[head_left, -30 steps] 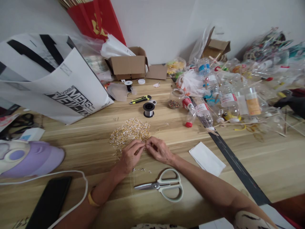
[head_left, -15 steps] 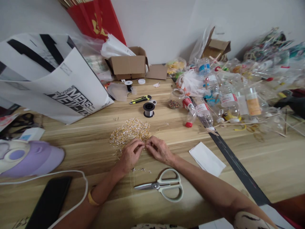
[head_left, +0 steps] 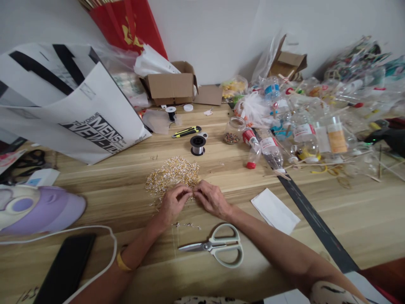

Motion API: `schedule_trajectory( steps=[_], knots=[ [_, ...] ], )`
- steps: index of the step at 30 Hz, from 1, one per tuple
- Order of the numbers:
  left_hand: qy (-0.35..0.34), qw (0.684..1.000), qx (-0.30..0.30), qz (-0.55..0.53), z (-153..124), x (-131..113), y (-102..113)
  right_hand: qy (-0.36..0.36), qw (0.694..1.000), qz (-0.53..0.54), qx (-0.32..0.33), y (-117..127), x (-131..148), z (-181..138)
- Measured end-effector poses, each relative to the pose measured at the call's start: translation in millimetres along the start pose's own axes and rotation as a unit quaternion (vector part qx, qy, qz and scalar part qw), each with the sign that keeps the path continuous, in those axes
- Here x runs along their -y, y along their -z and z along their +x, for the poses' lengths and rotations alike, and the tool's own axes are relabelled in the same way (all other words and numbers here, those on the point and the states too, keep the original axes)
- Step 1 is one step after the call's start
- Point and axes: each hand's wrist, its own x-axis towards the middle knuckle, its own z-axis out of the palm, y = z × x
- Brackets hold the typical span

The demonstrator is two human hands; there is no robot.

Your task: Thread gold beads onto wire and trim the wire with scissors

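My left hand [head_left: 174, 204] and my right hand [head_left: 212, 198] meet fingertip to fingertip at the near edge of a loose pile of small gold and silver metal pieces [head_left: 172, 172]. Both are closed in a pinch; what sits between the fingertips is too small to make out. Just below the hands lies a short chain [head_left: 190, 226], with a thin clear thread running down from near its left end. Scissors [head_left: 211, 245] with pale handles rest nearer to me, blades pointing left. Beyond the pile stands a black spool of wire [head_left: 198, 145].
A yellow and black utility knife [head_left: 186, 131] and a jar of beads [head_left: 233, 131] stand farther back. Plastic bottles [head_left: 303, 131] crowd the right. White folded paper [head_left: 275, 210] lies right of my arm. A phone [head_left: 65, 268], white cable and white bag [head_left: 76, 114] are left.
Both hands stay almost where they were, still pinched together. A small green light now shows on the dark object at the far right.
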Motion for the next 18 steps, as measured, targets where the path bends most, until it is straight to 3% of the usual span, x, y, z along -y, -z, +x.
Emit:
schedule_trajectory(
  steps=[18],
  knots=[
    [0.082,0.992,0.051,-0.080,1.3,1.1,-0.6,-0.075,0.995,0.061,-0.006,1.6,1.6,0.8]
  ],
)
